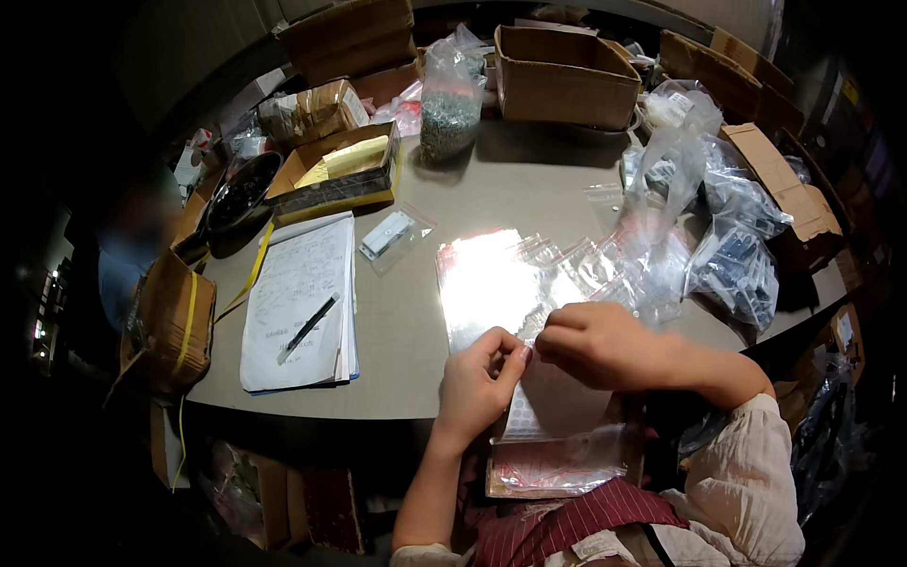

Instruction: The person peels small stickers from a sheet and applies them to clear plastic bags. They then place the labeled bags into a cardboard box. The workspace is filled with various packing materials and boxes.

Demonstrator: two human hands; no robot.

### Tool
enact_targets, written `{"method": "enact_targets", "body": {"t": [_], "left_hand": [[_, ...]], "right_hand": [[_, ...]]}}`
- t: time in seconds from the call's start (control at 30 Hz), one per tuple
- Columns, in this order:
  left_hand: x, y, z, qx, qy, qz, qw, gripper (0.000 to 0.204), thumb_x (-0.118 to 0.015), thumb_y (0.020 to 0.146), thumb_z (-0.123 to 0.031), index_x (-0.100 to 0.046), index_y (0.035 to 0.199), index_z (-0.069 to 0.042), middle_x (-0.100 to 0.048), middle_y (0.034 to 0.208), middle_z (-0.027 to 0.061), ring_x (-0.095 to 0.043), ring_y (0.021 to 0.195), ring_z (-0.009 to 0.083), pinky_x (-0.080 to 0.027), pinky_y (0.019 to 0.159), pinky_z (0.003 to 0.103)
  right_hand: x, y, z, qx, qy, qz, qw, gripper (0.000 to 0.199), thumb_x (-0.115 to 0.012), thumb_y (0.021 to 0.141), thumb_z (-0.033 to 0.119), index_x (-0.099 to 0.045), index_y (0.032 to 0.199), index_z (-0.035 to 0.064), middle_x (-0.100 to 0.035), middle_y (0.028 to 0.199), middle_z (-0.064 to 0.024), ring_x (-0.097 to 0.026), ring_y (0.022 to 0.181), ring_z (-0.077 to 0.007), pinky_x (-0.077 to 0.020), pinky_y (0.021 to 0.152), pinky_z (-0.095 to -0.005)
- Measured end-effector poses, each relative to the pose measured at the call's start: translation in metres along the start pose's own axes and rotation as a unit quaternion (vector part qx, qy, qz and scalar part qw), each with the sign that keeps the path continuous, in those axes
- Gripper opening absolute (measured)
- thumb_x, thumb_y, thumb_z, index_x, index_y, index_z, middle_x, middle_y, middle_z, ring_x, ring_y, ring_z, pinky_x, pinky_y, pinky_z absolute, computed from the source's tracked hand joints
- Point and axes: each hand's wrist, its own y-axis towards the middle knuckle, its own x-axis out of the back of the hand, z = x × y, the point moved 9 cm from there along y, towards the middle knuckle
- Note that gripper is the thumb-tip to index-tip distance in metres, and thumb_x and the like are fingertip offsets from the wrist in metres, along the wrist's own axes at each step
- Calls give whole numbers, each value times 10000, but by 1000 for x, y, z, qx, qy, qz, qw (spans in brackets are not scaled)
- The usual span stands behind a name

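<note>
My left hand [479, 380] is closed, thumb and forefinger pinched together at the upper left edge of a white sheet of round stickers [559, 404]. A small white bit shows at its fingertips; what it is I cannot make out. Right beside it, my right hand [605, 346] is curled with the fingertips pinched, nearly meeting the left ones; what they grip is hidden. The sticker sheet lies over my lap at the table's front edge, above a clear plastic bag [557, 470] with red marks. Just beyond my hands, clear zip-lock bags [480, 283] lie spread and overlapping, shining under the light.
On the left are a paper pad [293, 274], a black pen [310, 326] and a small bagged white part [387, 234]. A bag of small metal parts [448, 123] and a cardboard box [567, 80] stand behind. Bagged dark parts [735, 265] crowd the right. A person sits far left.
</note>
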Motion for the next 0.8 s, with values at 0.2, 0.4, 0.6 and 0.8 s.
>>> {"method": "enact_targets", "body": {"t": [0.2, 0.4, 0.6, 0.8], "left_hand": [[-1, 7, 0, 13, -32, -4, 999, 209, -701, 1011, -197, -694, 953, 4, -613, 647, 1, -501, 581, 60, -398, 546, 267], [-1, 3, 6, 32, -46, -11, 998, 219, -705, 1011, -210, -697, 962, 3, -621, 656, 1, -503, 581, 58, -396, 545, 261], [-1, 1, 6, 14, -41, -20, 999, 227, -701, 1015, -221, -704, 976, 2, -648, 671, 17, -529, 584, 64, -411, 553, 262], [1, 1, 5, 16, -30, -17, 999, 227, -704, 1015, -226, -710, 992, 0, -655, 682, 18, -538, 593, 64, -422, 564, 258]], "right_hand": [[26, 37, -100, -211, 213, 20, 954, 253, -760, 857, 189, -700, 960, -34, -723, 857, -163, -696, 797, -240, -542, 728, -395], [-5, 38, -136, -219, 18, 66, 973, 276, -750, 876, 215, -691, 958, -42, -716, 867, -251, -681, 802, -439, -539, 752, -483], [30, 14, -158, -290, -162, 87, 939, 311, -792, 856, 248, -693, 969, -24, -719, 890, -236, -701, 885, -443, -549, 795, -502], [11, 47, -113, -129, 149, 88, 976, 280, -723, 870, 147, -642, 1071, -30, -675, 881, -208, -643, 784, -351, -510, 743, -447]]}}
